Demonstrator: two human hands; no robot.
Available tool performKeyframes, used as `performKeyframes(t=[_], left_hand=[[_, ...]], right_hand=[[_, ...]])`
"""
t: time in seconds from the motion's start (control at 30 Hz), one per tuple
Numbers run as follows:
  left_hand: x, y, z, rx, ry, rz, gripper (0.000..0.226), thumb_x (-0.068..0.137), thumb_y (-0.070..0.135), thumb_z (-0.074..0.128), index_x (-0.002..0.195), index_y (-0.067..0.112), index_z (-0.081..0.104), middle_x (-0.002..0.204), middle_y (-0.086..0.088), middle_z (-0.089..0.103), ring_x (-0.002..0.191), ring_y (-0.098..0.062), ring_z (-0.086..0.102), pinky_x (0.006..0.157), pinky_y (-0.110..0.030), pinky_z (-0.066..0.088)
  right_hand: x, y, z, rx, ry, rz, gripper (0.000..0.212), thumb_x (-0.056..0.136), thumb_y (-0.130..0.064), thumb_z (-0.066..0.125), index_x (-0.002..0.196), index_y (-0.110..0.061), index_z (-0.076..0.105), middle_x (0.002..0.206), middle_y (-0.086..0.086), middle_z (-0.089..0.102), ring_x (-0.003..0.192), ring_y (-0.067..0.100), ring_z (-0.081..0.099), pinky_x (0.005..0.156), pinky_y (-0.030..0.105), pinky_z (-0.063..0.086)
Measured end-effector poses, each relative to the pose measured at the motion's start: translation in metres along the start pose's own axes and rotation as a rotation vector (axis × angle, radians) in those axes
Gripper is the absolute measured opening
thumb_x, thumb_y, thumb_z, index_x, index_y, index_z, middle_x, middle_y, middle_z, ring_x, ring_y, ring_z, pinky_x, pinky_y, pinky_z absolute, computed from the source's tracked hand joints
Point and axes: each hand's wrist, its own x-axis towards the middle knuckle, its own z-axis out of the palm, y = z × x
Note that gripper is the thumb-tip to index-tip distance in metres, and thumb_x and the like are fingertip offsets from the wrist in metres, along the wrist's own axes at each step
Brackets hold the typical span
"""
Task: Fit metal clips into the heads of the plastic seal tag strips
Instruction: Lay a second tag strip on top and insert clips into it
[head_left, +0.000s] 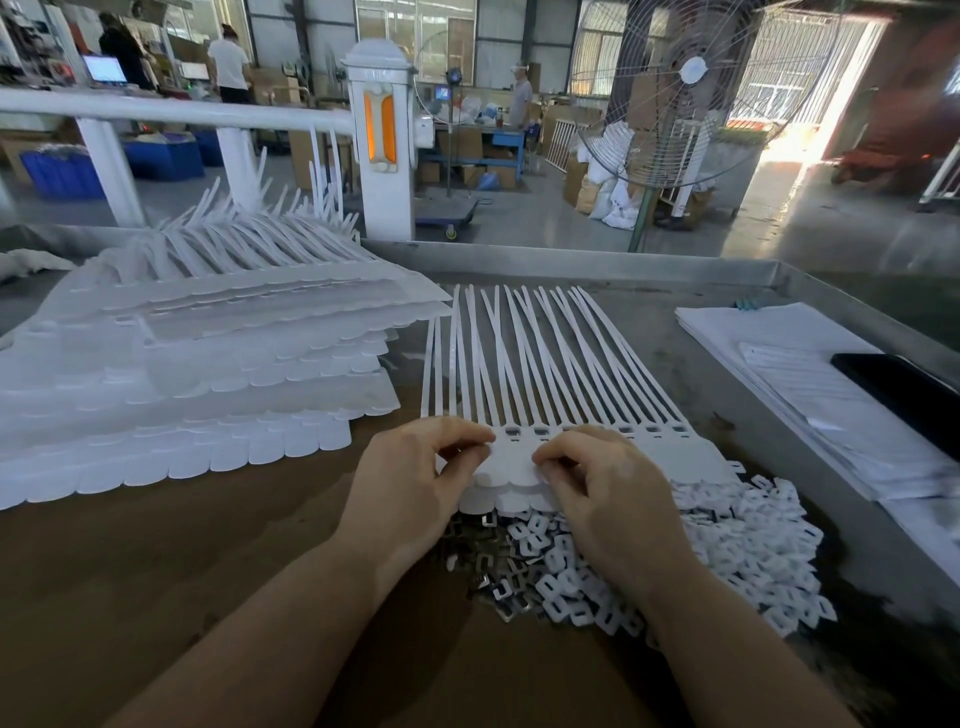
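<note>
The seal tag strips (540, 415) are pinched at the heads by the left hand (415, 478) and right hand (602, 483), steadied over the metal clips (498, 587) for fitting.

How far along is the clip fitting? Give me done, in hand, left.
Done: on the strip sheet under the hands, several head slots right of the hands show dark inserts, probably clips. In hand: the left hand and right hand pinch at the sheet's tag ends; a clip between the fingers cannot be seen. Left: a big stack of sheets and the pile of clips, so most remains.
</note>
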Motion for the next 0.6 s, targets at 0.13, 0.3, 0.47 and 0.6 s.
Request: performKeyframes(t=[0.13, 0.3, 0.47, 0.6], left_hand=[[0.0003, -0.0012, 0.0001, 0.01, -0.006, 0.003, 0.017, 0.083, 0.02, 0.065, 0.096, 0.029, 0.072, 0.081, 0.033, 0.053, 0.081, 0.019, 0.05, 0.069, 0.003, 0.036], [0.0001, -0.0013, 0.0001, 0.014, -0.01, -0.001, 0.017, 0.083, 0.021, 0.065, 0.097, 0.029, 0.072, 0.082, 0.03, 0.054, 0.078, 0.016, 0.052, 0.068, 0.003, 0.036], [0.0002, -0.0013, -0.0002, 0.005, -0.017, -0.003, 0.017, 0.084, 0.021, 0.065, 0.097, 0.029, 0.071, 0.083, 0.03, 0.054, 0.08, 0.018, 0.051, 0.068, 0.003, 0.036], [0.0001, -0.0012, 0.0, 0.002, -0.016, 0.0, 0.016, 0.084, 0.021, 0.065, 0.097, 0.028, 0.071, 0.083, 0.03, 0.055, 0.082, 0.02, 0.05, 0.069, 0.003, 0.036]], right_hand=[[0.0, -0.0003, 0.0008, 0.002, 0.004, 0.003, 0.008, 0.086, -0.013, 0.06, 0.084, -0.017, 0.067, 0.085, -0.007, 0.064, 0.084, 0.01, 0.053, 0.074, 0.018, 0.037], [0.0004, -0.0008, 0.0009, -0.006, -0.003, 0.0, 0.008, 0.085, -0.012, 0.06, 0.085, -0.016, 0.068, 0.086, -0.006, 0.065, 0.084, 0.01, 0.054, 0.075, 0.018, 0.038], [0.0003, -0.0007, 0.0004, -0.007, -0.008, 0.002, 0.008, 0.086, -0.013, 0.06, 0.086, -0.016, 0.068, 0.087, -0.006, 0.065, 0.085, 0.009, 0.054, 0.076, 0.017, 0.038], [0.0008, -0.0002, 0.0004, -0.007, -0.012, -0.001, 0.009, 0.086, -0.012, 0.06, 0.086, -0.016, 0.067, 0.087, -0.006, 0.064, 0.085, 0.01, 0.054, 0.075, 0.017, 0.04]])
